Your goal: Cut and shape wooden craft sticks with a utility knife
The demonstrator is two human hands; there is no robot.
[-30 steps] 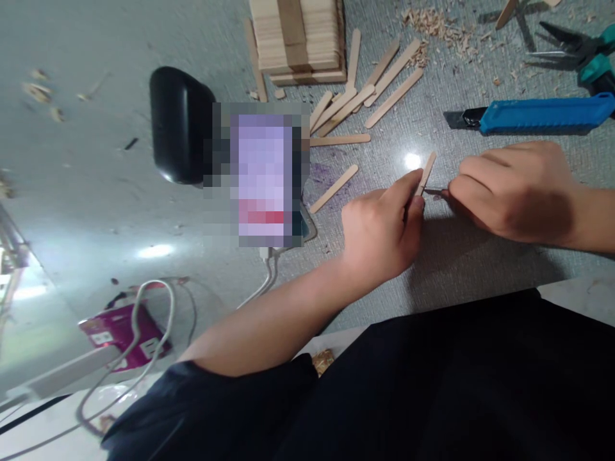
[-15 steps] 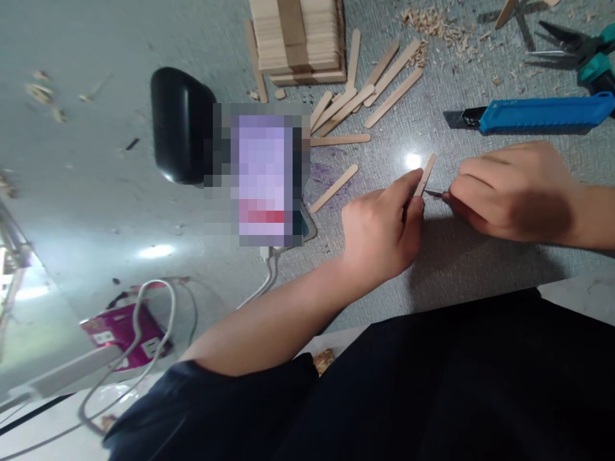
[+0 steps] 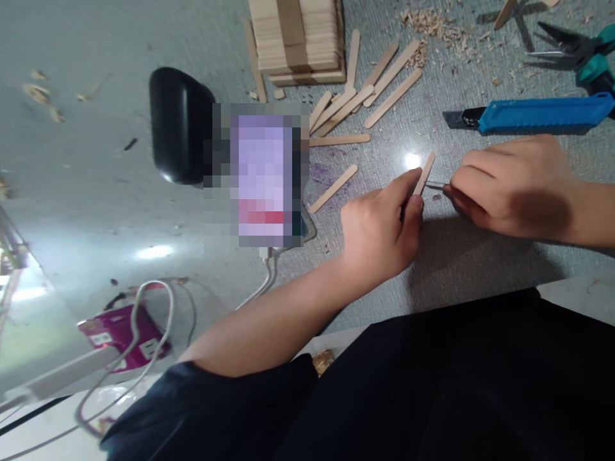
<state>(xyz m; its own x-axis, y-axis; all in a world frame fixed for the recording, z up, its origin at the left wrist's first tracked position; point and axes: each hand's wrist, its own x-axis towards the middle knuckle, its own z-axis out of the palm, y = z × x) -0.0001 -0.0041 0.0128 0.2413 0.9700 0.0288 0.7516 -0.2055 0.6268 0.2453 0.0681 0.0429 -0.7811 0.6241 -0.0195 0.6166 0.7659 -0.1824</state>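
My left hand (image 3: 382, 227) pinches a wooden craft stick (image 3: 427, 169) between thumb and fingers, its rounded end pointing up and away. Small dark marks show on the stick. My right hand (image 3: 509, 189) is closed around a thin pointed metal tool (image 3: 435, 186); most of its handle is hidden in the fist. The tool's tip is at the stick's right side, beside my left thumb, and whether it touches I cannot tell. Just beyond my right hand lies a blue utility knife (image 3: 542, 114) with its blade partly out.
Loose craft sticks (image 3: 391, 99) and a banded stack of sticks (image 3: 317, 54) lie at the back. Wood shavings (image 3: 432, 24) and green-handled pliers (image 3: 589, 64) are at far right. Left are a blurred phone (image 3: 263, 176), a black case (image 3: 180, 125), a white cable (image 3: 172, 314) and a purple packet (image 3: 127, 333).
My right hand and the tool have shifted slightly up, tilting the tool's tip higher along the stick. A small dark speck now shows below the tool. My left hand has barely moved.
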